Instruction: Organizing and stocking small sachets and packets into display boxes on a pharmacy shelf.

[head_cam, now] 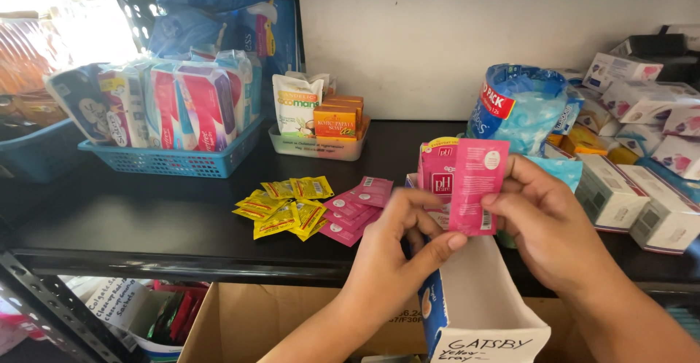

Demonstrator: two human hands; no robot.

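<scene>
On the black shelf, pink sachets in both hands' grip.

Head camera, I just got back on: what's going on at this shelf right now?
A person stands at a black shelf with both hands raised over an open white box. The left hand and right hand together hold a pink sachet in a fingertip grip, with more pink sachets just behind it. Loose yellow sachets and pink sachets lie on the shelf to the left, in front of a blue basket of wrapped packs. White boxes are stacked on the right.
</scene>
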